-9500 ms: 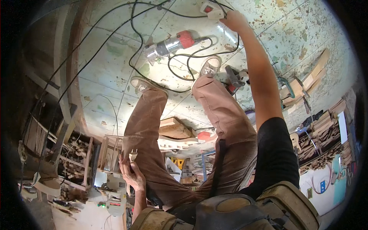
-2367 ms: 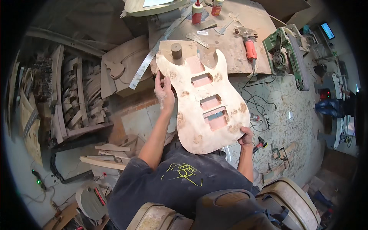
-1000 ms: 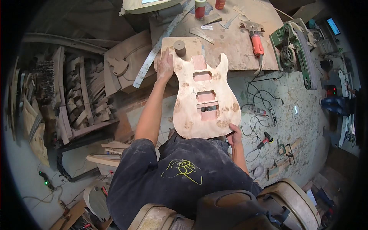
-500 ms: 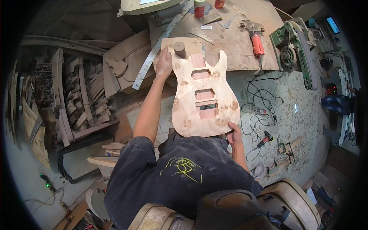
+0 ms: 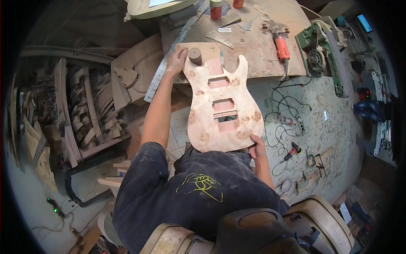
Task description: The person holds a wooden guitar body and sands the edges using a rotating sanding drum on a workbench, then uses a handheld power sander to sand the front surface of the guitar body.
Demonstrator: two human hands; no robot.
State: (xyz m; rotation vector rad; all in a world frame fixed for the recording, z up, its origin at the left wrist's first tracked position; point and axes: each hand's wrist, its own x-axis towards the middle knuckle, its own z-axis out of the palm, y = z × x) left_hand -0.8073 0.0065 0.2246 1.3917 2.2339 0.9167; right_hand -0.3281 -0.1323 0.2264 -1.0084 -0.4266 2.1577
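Note:
A pale, spotted wooden guitar body [image 5: 205, 131] with pink-lined pickup cavities lies across the bench edge and reaches back to my waist. At its upper end is a rectangular board [image 5: 189, 45] with a brown cylinder [image 5: 195, 56] standing on it. My left hand [image 5: 176, 61] grips the board's upper left edge, fingers curled over it. My right hand [image 5: 256, 147] is closed on the body's lower right edge, thumb on top. A long metal straightedge [image 5: 157, 84] slants just left of my left hand.
The workbench [image 5: 283, 65] carries bottles [image 5: 215, 8], wood scraps and an orange power tool [image 5: 280, 46]. A green belt sander [image 5: 317, 59] is at right, a rack of offcuts [image 5: 91, 131] at left. Cables and tools [image 5: 292, 152] lie on the floor. Another person's legs [image 5: 368, 110] show far right.
Earlier my hands held a plug and power strip over the floor; now they hold the guitar body. Over the last second it has shifted slightly left, my left hand moving slightly up and left.

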